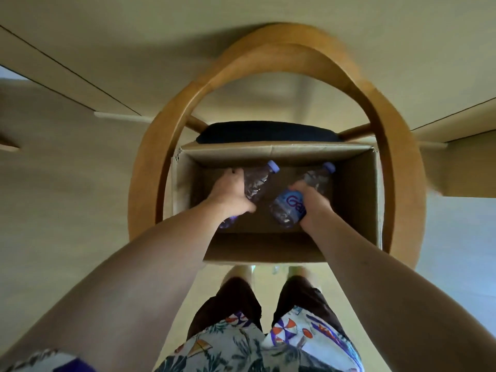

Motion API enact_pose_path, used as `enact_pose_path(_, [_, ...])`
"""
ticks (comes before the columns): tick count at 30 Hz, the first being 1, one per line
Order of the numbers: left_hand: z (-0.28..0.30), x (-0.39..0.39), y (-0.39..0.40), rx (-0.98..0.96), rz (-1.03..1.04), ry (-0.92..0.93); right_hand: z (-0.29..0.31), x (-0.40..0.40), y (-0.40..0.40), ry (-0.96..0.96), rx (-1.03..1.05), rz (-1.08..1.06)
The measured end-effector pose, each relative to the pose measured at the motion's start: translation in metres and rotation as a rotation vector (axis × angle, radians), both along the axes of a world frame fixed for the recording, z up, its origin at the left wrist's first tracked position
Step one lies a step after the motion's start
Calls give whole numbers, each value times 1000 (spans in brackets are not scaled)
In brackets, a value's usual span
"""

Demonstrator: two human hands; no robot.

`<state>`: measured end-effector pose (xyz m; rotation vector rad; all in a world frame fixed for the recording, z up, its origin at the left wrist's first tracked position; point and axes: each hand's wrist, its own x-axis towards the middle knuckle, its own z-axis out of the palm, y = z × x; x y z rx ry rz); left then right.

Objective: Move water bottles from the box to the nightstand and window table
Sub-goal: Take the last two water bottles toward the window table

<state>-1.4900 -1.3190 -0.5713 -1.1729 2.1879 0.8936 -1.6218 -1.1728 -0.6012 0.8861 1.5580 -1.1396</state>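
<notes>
An open cardboard box sits on the seat of a wooden chair right below me. Both my hands are inside it. My left hand grips a clear plastic water bottle with a lilac cap pointing away from me. My right hand grips a second clear water bottle with a blue label and a lilac cap, tilted to the upper right. Both bottles lie low in the box, near its bottom. The rest of the box floor looks bare.
The wooden chair has a round curved armrest ring that encircles the box, and a dark seat cushion behind the box. Pale floor lies all around. My legs and patterned shirt are at the bottom of the view.
</notes>
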Motion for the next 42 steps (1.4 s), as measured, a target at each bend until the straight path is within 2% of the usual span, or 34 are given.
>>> enact_pose_path(7, [91,-30,-4,-14,-85,127,85,0,3,109,-87,41])
enact_pose_path(12, [169,-68,-13,-71,-135,265,160,-10,7,268,-162,18])
enact_pose_path(17, [236,-111,0,-80,-169,404,236,-36,33,454,-319,-126])
enact_pose_path(22, [292,-158,57,-137,-271,525,303,-60,96,622,-364,-269])
enact_pose_path(30, [370,-223,229,-136,-489,733,362,-82,271,797,-415,-496])
enact_pose_path(37, [400,-258,458,86,-586,817,388,-74,484,947,-342,-663])
enact_pose_path(42, [410,-257,619,136,-816,818,399,-53,633,1073,-297,-795])
